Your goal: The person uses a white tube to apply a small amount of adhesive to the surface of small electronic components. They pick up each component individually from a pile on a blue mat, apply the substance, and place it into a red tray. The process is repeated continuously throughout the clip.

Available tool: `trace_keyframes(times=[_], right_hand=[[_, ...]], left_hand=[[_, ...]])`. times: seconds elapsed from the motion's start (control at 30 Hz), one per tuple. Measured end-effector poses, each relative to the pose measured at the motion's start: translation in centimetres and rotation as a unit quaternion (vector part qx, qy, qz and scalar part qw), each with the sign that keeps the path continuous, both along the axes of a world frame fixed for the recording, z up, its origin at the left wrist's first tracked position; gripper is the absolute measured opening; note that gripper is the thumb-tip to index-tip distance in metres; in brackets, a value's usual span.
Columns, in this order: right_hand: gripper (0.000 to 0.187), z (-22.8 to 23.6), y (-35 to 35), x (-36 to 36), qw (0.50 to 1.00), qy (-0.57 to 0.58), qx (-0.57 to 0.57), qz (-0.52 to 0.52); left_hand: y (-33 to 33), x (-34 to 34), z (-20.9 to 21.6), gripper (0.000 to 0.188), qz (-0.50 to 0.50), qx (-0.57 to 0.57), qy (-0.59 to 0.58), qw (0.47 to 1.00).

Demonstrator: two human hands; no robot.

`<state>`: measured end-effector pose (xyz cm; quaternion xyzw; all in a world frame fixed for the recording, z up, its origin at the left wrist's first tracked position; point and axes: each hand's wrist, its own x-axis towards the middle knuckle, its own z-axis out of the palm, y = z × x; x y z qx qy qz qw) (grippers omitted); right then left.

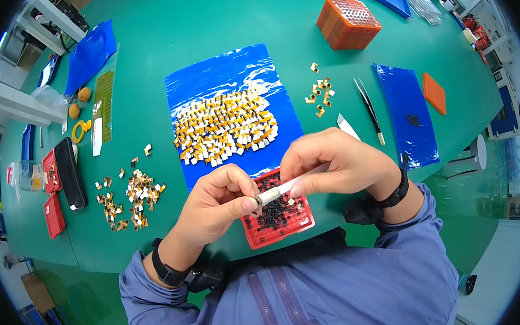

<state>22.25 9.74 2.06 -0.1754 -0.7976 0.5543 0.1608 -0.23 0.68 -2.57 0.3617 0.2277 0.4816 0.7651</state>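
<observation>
My right hand is closed round a white pen-like tool with a greyish wrapped end pointing left. The thumb and forefinger of my left hand pinch something small at the tool's tip, mostly covered by the fingers. Both hands are above a red tray of small black parts, with a few pale pieces among them. Just beyond is a blue sheet bearing many small gold-and-white parts in close rows.
Loose gold-and-white pieces lie at left, with more gold pieces at right. Tweezers lie beside another blue sheet. Farther off stand stacked orange trays. A black case and yellow scissors lie left.
</observation>
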Motion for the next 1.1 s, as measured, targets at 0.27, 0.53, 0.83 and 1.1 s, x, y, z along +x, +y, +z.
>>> trace_keyframes(times=[0.27, 0.53, 0.83, 1.1], right_hand=[[0.01, -0.3, -0.4, -0.1, 0.994, 0.02, -0.108, -0.015], [0.017, -0.2, 1.1, 0.7, 0.999, -0.043, 0.018, -0.004], [0.02, -1.0, 1.9, 0.6, 0.995, -0.079, 0.041, -0.035], [0.02, -1.2, 1.8, 0.6, 0.996, -0.062, 0.05, -0.042]], left_hand=[[-0.2, 0.0, 0.2, 0.009, -0.004, -0.001, 0.021, 1.0], [-0.3, 0.0, 1.0, 0.009, -0.039, -0.004, 0.082, 0.996], [-0.2, 0.0, 1.5, 0.012, 0.007, 0.207, 0.27, 0.94], [0.2, -0.1, 1.7, 0.016, 0.052, 0.361, 0.322, 0.874]])
